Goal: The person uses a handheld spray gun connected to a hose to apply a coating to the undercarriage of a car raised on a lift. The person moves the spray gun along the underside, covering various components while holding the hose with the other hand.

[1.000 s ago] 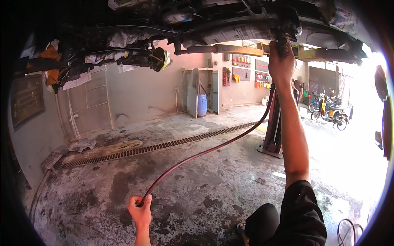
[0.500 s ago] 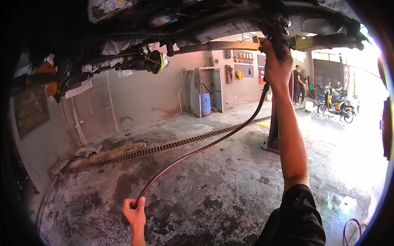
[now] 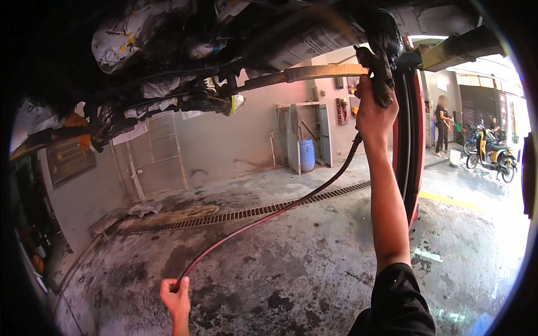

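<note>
head view: right hand (image 3: 374,115) is closed on a black spray gun (image 3: 380,67) raised to the car underside (image 3: 235,50); left hand (image 3: 176,295) grips the dark red hose (image 3: 269,215) low down. hose looks limp and light, best held near its ends.

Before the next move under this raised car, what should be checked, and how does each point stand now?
1. Right hand gripped on the spray tool: ok.
2. Left hand holding the red hose: ok.
3. Hose free of kinks between the hands: ok, it runs in one smooth curve.
4. Tool tip aimed at the car's underside: cannot tell, the tip is lost in dark parts.
5. Wet floor safe to stand on: cannot tell.
6. Bystander well away from the work: ok, standing far off by the motorbikes.
</note>
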The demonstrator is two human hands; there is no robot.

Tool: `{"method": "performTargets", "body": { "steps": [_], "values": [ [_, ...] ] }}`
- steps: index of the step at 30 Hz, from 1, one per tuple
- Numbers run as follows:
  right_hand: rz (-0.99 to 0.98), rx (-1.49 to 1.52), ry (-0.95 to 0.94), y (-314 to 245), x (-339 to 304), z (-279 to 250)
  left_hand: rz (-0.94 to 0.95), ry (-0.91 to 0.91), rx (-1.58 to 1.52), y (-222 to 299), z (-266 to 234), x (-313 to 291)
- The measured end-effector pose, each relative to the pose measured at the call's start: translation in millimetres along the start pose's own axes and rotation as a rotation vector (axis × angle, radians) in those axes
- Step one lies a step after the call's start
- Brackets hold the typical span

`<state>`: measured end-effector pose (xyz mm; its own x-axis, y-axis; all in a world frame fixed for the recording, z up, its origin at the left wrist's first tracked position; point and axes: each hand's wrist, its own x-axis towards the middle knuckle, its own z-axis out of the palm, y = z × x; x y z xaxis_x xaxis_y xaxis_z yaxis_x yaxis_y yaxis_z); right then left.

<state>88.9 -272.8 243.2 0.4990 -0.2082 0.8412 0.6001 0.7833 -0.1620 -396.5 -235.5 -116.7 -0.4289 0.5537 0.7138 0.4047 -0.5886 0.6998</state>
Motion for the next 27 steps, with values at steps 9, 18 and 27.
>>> {"method": "performTargets", "body": {
  "steps": [9,18,27],
  "values": [
    [-0.041,0.196,-0.031,40.7,40.6,-25.1,0.027,0.085,0.035,57.7,16.8,-35.4],
    [0.055,0.510,-0.163,41.4,34.4,-52.0,0.037,0.147,0.158,99.7,15.6,-57.6],
    [0.058,0.372,-0.039,89.4,77.8,-54.5,0.065,0.152,0.207,134.9,28.7,-54.9]
  ]
}}
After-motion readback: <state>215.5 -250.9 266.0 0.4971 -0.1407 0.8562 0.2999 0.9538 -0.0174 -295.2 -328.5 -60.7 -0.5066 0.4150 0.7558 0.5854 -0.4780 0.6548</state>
